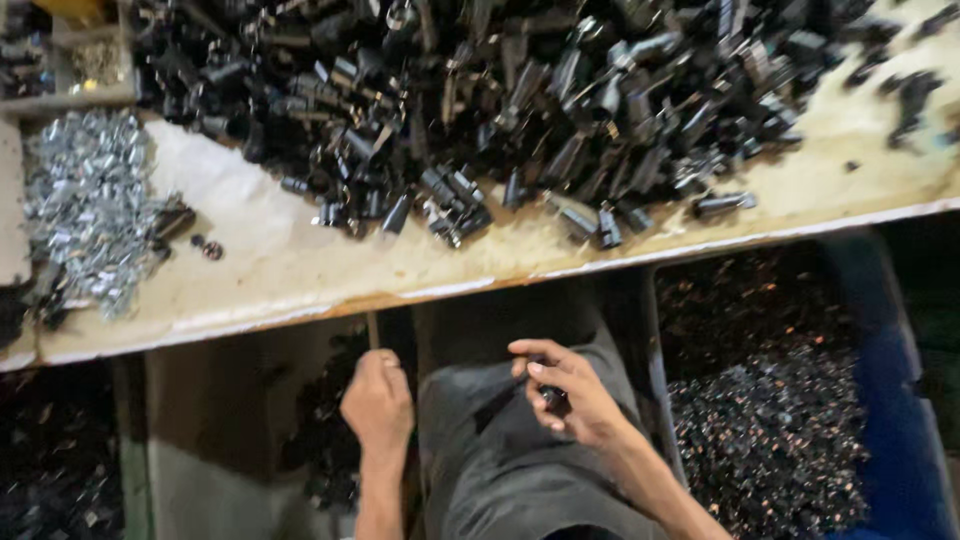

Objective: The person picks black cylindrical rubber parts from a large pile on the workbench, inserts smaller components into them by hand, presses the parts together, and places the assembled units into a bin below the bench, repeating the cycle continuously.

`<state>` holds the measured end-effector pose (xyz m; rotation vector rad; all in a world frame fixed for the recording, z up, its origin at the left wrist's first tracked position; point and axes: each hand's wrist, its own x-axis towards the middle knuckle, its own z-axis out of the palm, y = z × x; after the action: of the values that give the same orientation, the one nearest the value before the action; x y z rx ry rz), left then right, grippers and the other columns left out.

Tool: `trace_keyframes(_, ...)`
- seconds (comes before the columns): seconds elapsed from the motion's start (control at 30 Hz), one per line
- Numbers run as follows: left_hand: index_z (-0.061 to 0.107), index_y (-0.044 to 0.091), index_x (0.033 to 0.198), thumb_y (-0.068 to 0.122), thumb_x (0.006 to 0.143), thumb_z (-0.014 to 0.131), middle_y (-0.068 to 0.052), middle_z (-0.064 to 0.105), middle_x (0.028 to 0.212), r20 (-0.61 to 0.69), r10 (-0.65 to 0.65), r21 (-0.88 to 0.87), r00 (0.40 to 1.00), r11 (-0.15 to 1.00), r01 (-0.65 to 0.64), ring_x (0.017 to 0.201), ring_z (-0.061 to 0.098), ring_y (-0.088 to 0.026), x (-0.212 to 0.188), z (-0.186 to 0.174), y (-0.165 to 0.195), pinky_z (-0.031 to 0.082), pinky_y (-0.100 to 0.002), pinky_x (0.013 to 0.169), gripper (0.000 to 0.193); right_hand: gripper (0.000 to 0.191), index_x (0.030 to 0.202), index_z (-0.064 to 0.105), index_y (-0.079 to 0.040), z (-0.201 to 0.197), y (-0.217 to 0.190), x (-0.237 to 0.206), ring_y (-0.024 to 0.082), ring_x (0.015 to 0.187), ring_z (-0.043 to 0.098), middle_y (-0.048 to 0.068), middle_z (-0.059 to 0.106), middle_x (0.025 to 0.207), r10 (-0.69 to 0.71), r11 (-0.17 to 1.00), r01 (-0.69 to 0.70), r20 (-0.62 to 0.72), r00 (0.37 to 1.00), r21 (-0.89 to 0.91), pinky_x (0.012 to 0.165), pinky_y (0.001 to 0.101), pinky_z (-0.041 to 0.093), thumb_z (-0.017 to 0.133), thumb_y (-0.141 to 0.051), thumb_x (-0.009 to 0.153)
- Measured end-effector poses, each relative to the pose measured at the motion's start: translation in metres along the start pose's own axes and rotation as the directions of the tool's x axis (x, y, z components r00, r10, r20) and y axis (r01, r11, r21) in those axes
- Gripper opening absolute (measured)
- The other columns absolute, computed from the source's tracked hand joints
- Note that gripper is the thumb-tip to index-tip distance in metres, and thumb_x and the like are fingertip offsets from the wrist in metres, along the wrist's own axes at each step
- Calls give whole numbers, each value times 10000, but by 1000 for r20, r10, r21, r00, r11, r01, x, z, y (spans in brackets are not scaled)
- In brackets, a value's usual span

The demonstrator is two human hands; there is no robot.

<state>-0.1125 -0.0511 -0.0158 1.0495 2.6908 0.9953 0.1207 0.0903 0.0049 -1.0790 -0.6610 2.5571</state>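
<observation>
Part (549,396), small, black, pinched in right hand (570,400) grip, over lap.

A single head-worn camera looks steeply down and forward from the seated person's own position. The tabletop (300,270) crosses the upper frame at a slight tilt; lap and both forearms fill the near lower edge.

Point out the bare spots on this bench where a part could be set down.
Bare bench lies between the silver clips and the black parts pile, along the front edge. Another patch sits at the right end. The back is crowded with black parts.
</observation>
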Motion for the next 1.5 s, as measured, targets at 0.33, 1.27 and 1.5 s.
trace_keyframes(0.33,714,83,1087,89,956,630,-173,718,1105,-114,348,-142,931,921,-362,984,713,-363,23,-8,46,570,-399,866,156,367,1290,620,-5,-8,-6,-3,86,596,530,51,565,873,-41,997,47,85,995,-65,372,224,395,653,-186,973)
trace_keyframes(1.27,542,-15,1294,281,915,628,-164,701,812,488,332,-863,807,46,503,696,691,-254,41,26,103,572,-376,701,489,391,1279,634,-20,-24,-13,1,87,639,548,43,605,898,-175,983,179,-78,981,36,379,209,358,688,-114,903)
trace_keyframes(1.5,636,19,1248,224,988,707,-141,668,941,485,329,-840,810,434,327,835,612,-230,-26,38,68,493,-303,769,339,235,1151,637,27,-22,-4,5,75,620,514,47,628,875,-195,978,203,-142,971,50,380,200,335,670,-129,979)
